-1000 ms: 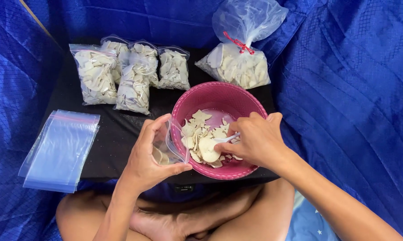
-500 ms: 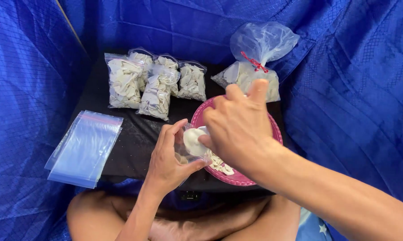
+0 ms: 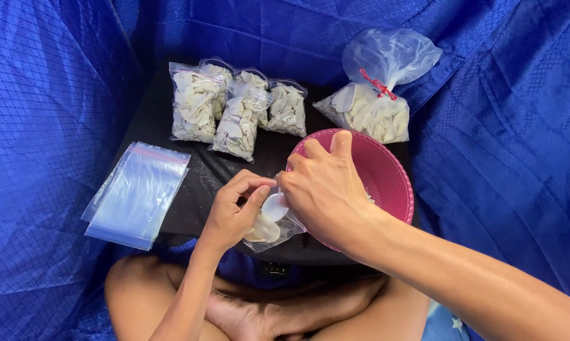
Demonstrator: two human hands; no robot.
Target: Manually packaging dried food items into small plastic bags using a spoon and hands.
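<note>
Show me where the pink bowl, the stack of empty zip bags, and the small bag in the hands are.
pink bowl (image 3: pixel 386 173), head view, bare inner wall.
stack of empty zip bags (image 3: pixel 136 192), head view, middle of top bag.
small bag (image 3: pixel 269 230), head view, lower part holding white pieces.

Single head cam, no second view, so no overlap to report. It looks steeply down from above the person's crossed legs (image 3: pixel 266 303), facing forward over a black tabletop (image 3: pixel 184 215) toward the blue tarp (image 3: pixel 57 95) behind and at both sides. Close range: left hand (image 3: pixel 234 211) and right hand (image 3: pixel 323 189) sit mid-frame, right forearm runs out the bottom-right corner. Far table edge lands in the upper third.
</note>
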